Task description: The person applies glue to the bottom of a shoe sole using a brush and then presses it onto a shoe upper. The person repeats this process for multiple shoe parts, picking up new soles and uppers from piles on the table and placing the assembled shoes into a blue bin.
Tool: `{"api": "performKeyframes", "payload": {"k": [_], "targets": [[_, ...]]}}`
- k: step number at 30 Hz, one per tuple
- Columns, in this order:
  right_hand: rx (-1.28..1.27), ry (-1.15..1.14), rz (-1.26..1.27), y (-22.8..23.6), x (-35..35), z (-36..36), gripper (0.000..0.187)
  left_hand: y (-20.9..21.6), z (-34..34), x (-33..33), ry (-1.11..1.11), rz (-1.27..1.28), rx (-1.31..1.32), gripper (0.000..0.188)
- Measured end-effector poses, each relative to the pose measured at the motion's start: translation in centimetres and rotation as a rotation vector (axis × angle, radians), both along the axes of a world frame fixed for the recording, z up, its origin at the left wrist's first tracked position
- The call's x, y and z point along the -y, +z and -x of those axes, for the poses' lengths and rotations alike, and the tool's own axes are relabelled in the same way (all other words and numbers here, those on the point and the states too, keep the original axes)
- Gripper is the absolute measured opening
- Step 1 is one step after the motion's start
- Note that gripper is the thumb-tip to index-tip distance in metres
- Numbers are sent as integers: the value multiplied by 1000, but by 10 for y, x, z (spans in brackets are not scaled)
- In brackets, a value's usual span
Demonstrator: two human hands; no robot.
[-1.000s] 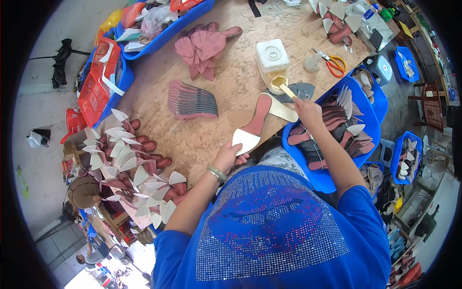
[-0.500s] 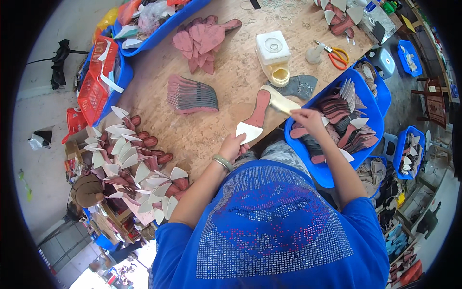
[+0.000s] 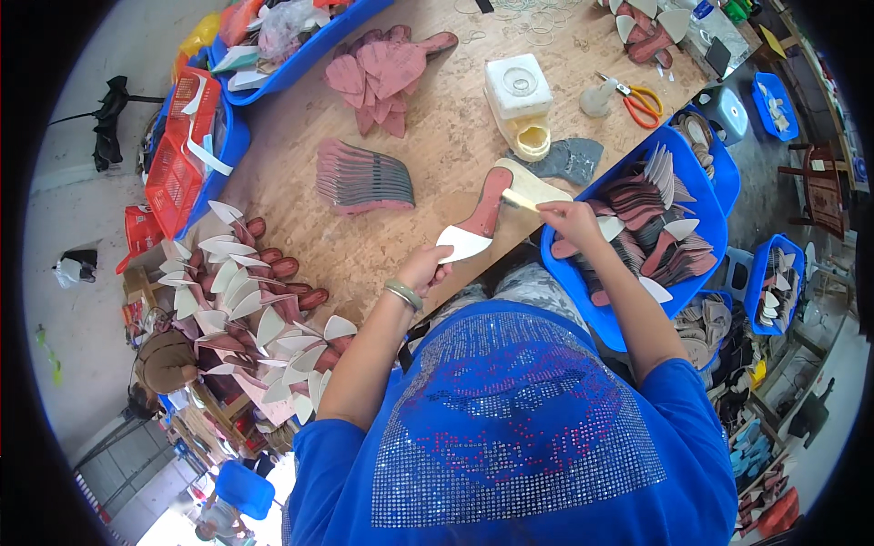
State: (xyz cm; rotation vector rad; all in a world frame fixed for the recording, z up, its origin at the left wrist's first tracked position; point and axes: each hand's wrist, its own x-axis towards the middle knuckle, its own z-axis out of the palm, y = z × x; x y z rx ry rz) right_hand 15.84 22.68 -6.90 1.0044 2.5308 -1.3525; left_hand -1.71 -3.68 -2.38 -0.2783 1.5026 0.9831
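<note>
Surface: worktable (image 3: 435,118), light brown wood, marked with darker stains; its near edge runs diagonally past the person's lap. Loose rubber bands (image 3: 537,25) lie at the far side. Room: grey floor (image 3: 760,187) to the right, with a dark wooden chair (image 3: 813,171); pale wall (image 3: 68,205) to the left.

On the table: a neat stack of insoles (image 3: 364,179), a heap of pink pieces (image 3: 387,77) beyond it, and orange-handled pliers (image 3: 643,107) near a white container (image 3: 517,86) with a yellowish cup (image 3: 533,140) in front. A dark grey piece (image 3: 575,161) lies beside the cup. White-tipped insoles (image 3: 273,287) crowd the left edge; a red basket (image 3: 175,177) sits behind them.

A blue bin (image 3: 592,329), full of insoles, stands against the table's right edge, under the right forearm.

Left hand (image 3: 423,267): fingers pinched on the white end of a pink insole (image 3: 490,205), whose other end overlaps a cream piece (image 3: 539,188) near the table edge. Right hand (image 3: 575,221): gripping a pale-handled brush (image 3: 523,201), tip at the insole's side; contact is hard to confirm at this size.
</note>
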Motion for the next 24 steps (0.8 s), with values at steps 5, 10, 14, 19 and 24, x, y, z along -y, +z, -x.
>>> {"api": "performKeyframes", "payload": {"k": [5,10,14,19,24], "targets": [[-31,29,-181,-14,-23,30,22,-7,11,3,-154,-6,-119,17],[-16,125,-336,-20,-37,60,22,2,12,-5,-210,-27,-171,17],[-19,209,-421,-17,-26,74,21,0,8,-5,-185,-9,-185,17],[-153,326,-416,-8,-5,62,20,0,2,-6,-119,-43,-212,19],[-221,341,-353,5,35,46,17,9,-1,-12,-122,-9,-217,19]]}}
